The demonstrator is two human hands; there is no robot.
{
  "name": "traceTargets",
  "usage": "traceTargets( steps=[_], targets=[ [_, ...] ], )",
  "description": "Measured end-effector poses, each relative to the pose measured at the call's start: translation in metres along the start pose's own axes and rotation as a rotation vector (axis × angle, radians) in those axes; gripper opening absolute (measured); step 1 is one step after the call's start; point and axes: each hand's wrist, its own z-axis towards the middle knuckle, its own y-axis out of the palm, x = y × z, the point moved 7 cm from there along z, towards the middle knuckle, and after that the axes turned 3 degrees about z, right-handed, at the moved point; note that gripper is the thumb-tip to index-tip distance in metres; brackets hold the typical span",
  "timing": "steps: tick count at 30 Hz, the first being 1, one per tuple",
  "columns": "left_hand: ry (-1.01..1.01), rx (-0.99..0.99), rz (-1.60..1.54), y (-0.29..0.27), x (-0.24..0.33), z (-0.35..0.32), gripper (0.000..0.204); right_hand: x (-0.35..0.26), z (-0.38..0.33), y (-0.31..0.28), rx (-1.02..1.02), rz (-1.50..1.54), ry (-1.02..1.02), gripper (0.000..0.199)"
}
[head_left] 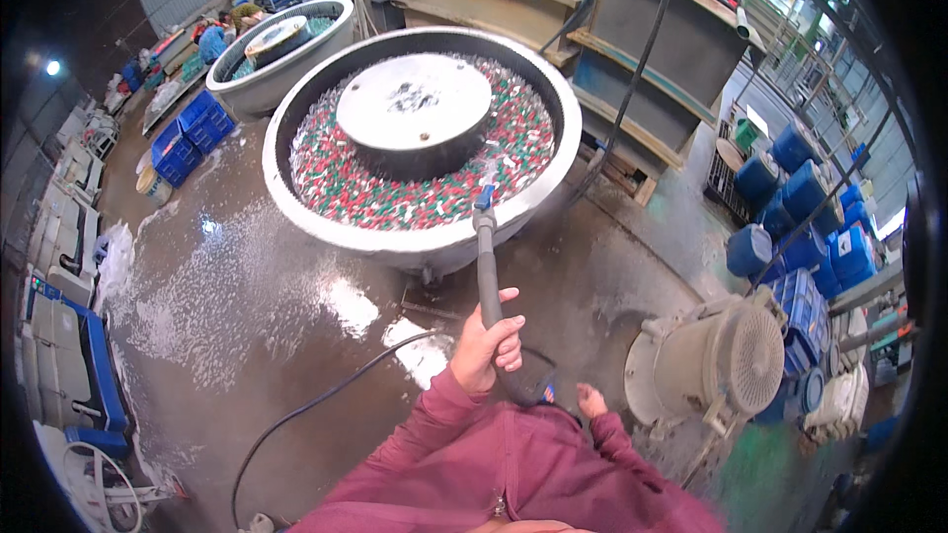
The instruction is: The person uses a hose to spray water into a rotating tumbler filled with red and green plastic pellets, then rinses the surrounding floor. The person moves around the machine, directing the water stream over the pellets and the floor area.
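My left hand [486, 345] grips the grey lance of a pressure-washer spray gun [487, 266], which points up and away at a big round vibrating tub [296, 104]. The tub is full of red, green and white pieces [346, 183] around a grey centre dome [415, 104]. A water jet leaves the blue nozzle [485, 199] at the tub's near rim. My right hand [591, 401] sits lower, at the dark rear handle [533, 387] of the gun; its grip is mostly hidden by my maroon sleeves.
The concrete floor [247, 306] is wet and foamy. A black hose [326, 397] snakes across it. A second tub [281, 59] stands at the back left beside blue crates [193, 138]. A motor with fan [731, 360] and blue drums [800, 188] are at right.
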Motion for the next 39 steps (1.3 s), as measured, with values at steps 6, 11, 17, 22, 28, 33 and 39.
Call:
traceTargets(
  steps=[6,11,17,22,28,33,39],
  targets=[
    [0.129,0.109,0.088,0.094,-0.029,0.114,0.037,0.161,-0.031,-0.1,0.117,0.138,0.13,0.03],
    [0.245,0.165,0.089,0.142,-0.041,0.19,0.035,0.276,-0.114,-0.176,0.319,0.708,0.775,0.033],
    [0.389,0.187,0.104,0.168,-0.039,0.257,0.041,0.383,-0.113,-0.181,0.334,0.779,0.507,0.037],
    [0.418,0.171,0.056,0.186,-0.037,0.313,0.041,0.348,-0.014,-0.218,0.346,0.363,0.193,0.034],
    [0.475,0.206,-0.058,0.207,-0.026,0.41,0.042,0.222,0.15,-0.292,0.24,0.525,-0.041,0.029],
    [0.371,0.086,-0.185,0.237,-0.004,0.504,0.035,0.194,0.253,-0.387,0.211,0.514,0.116,0.027],
    [0.446,0.209,-0.088,0.239,0.01,0.57,0.031,0.198,0.369,-0.513,0.19,0.573,0.413,0.027]
  ],
)
